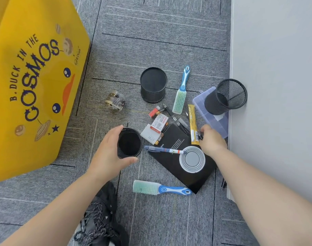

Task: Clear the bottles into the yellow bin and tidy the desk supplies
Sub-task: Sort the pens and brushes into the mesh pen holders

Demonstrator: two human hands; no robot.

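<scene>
The left grip (109, 153) is curled round the rim of a black mesh cup (129, 143) that stands on the grey carpet floor (151, 41), thumb on the near side and fingers on the far side. The right grip (212, 141) is closed, its fingertips pinching a small dark thing (200, 135) just beside the lower end of a yellow sachet (193, 121); what that thing is cannot be told. The yellow bin (36, 86) stands at the left, near the held cup. Between the 2 hands lies a black notebook (171, 137), with a blue pen (162, 149) and a grey ringed disc (192, 159) on it. A white charger (149, 134) touches the notebook's far corner. A 2nd mesh cup (153, 85) stands upright farther off, and a 3rd mesh cup (226, 96) leans tilted on a clear plastic box (217, 125) by the wall. 1 brush (181, 91) lies between those 2 cups, another brush (160, 188) near the notebook's near edge. A small clear round container (115, 102) lies alone between the bin and the 2nd cup.
</scene>
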